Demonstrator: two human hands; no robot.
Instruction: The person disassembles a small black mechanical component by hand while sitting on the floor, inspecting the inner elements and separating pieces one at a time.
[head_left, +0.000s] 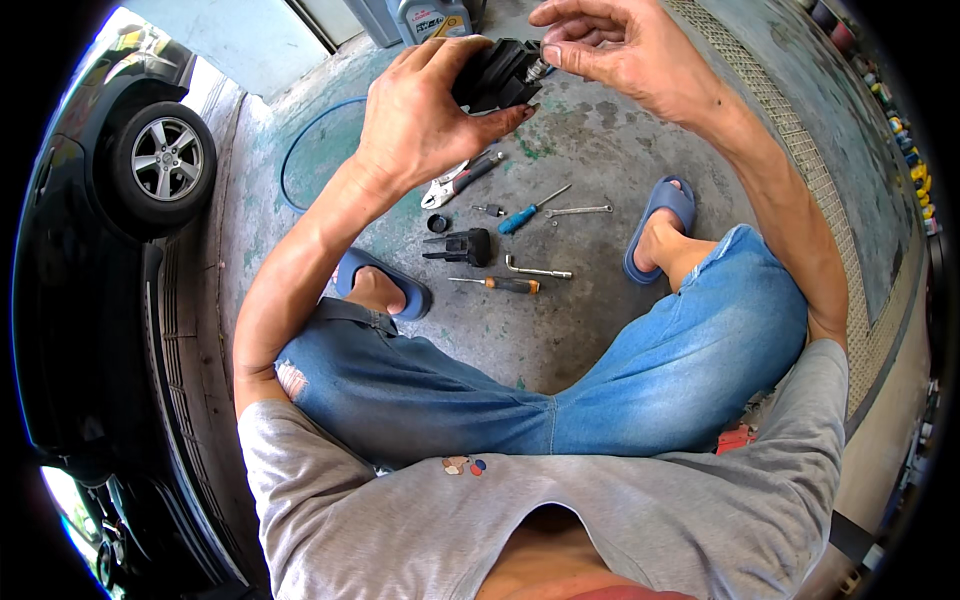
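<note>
Raised at the top of the view, my left hand is closed around a black ribbed plastic part. A small silvery metal fitting sticks out of that part's right side. The thumb and fingertips of my right hand close on this fitting, its fingers curled. Below the hands on the floor lie locking pliers, a black ring-shaped cap, a small dark connector, a blue-handled screwdriver, a wrench and a pronged black plastic piece.
An L-shaped socket wrench and an orange-and-black-handled screwdriver lie nearer me, between my sandalled feet. A blue hose curves at the left. Beyond it stands a black car with a wheel. A grey jug is behind; a floor grating runs at the right.
</note>
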